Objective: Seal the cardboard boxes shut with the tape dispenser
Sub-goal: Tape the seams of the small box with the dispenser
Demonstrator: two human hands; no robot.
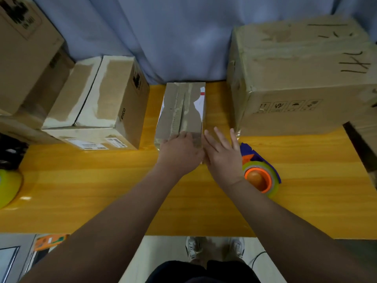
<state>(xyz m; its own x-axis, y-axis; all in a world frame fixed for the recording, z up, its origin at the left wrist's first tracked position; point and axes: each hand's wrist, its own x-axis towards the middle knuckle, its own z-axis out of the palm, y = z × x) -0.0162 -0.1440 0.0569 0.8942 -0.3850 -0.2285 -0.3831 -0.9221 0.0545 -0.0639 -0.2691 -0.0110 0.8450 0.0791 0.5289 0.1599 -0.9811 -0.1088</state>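
box (181, 111) seems light and stiff to me; left hand (181, 152) presses its near end, right hand (222, 154) spread open.

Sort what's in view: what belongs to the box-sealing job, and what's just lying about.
Job: small centre box, with left hand on its near end and right hand open beside it; tape dispenser on the table by the right wrist; PICO box and large box either side.
Lying about: yellow-green roll at the left table edge; blue curtain behind.
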